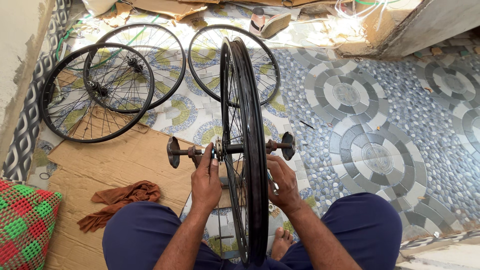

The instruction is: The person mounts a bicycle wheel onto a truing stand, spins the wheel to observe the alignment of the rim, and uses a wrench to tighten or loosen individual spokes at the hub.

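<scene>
I look down on a black spoked bicycle wheel rim (247,150) standing upright on edge between my knees, its plane running straight away from me so I see it almost edge-on. A steel axle with dark round end pieces (230,148) passes through its hub, sticking out level to both sides, which I judge keeps the wheel free to turn. My left hand (206,182) reaches up from below, fingers curled closed around the hub end of the axle on the wheel's left side. My right hand (282,184) is on the other side, fingers closed on a small metal tool (274,187) held just beside the spokes; what kind of tool I cannot tell. Holding from both sides seems to steady the wheel while the spokes stay reachable.

Everything rests on the patterned tile floor (380,115). To the right the floor has open room towards the wall. To the left a flat sheet of brown cardboard (115,160) carries a crumpled rust-brown cloth (122,199), well apart from my left hand. Three more black spoked wheels (125,75) lie flat beyond, two overlapping near the far left corner. A red and green woven cushion (22,220) sits at the near left edge.
</scene>
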